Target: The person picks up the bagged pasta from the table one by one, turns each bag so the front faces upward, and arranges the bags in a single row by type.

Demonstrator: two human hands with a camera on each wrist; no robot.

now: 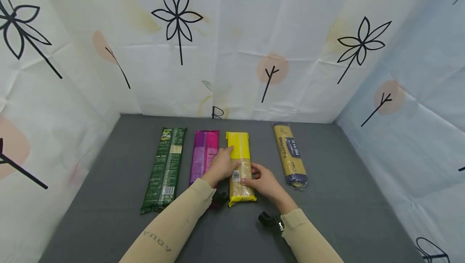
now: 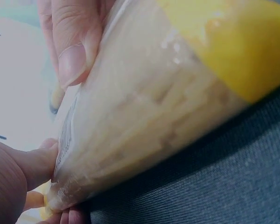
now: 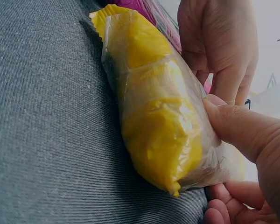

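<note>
A yellow pasta packet [image 1: 240, 190] with a clear section and a barcode lies lengthwise on the grey table, between both hands. My left hand [image 1: 222, 165] grips its left side; the thumb presses the clear film in the left wrist view, and the fingers go down behind the packet [image 3: 154, 79] in the right wrist view. From the right, my right hand [image 1: 267, 181] pinches the near half, thumb on top and fingers curled at the lower edge. Just left is a purple and pink packet [image 1: 205, 150], partly covered by my left hand and forearm.
A long dark green spaghetti packet [image 1: 165, 170] lies at the left of the grey table [image 1: 338, 210]. On the right, a spaghetti packet with blue ends [image 1: 289, 154] lies slightly slanted. Patterned white cloth [image 1: 232, 53] encloses the back and sides.
</note>
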